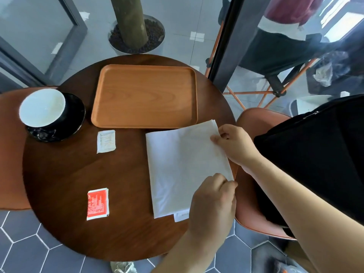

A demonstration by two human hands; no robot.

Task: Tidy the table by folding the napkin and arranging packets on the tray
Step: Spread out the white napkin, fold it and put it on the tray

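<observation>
Bright daylight is coming through the glass (pixel 295 46) up top, glare washing it out; the surface (pixel 65 174) is showing soft sheen, edges are bending, corners blurring.

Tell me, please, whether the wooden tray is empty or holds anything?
Empty: the tray shows only bare wood, and the white packet and red packet lie on the table.

1 table (pixel 65 174), 1 tray (pixel 144 96), 1 napkin (pixel 183 166), 2 packets: white (pixel 106 141), red (pixel 97 203); 1 cup (pixel 42 107), 1 saucer (pixel 75 113), 2 hands: left (pixel 212 205), right (pixel 236 144).
</observation>
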